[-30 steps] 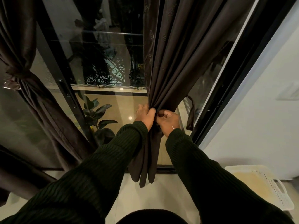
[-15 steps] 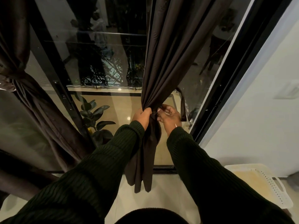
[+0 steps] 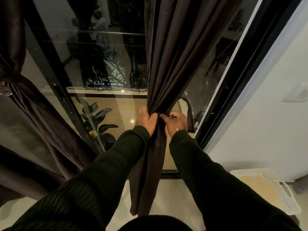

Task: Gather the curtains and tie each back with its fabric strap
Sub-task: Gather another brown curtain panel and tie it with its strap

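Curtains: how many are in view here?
2. A tied-back curtain at the left, and a gathered curtain at centre, gripped by the left hand and right hand. Others may hang outside the frame.

A black-framed glass door (image 3: 116,52) fills the wall and reflects the room, with a leafy potted plant (image 3: 98,117) and a glossy beige balcony floor (image 3: 126,107) beyond it, a white wall (image 3: 266,122) to the right, and a white perforated basket (image 3: 283,195) on pale floor tiles (image 3: 175,197).
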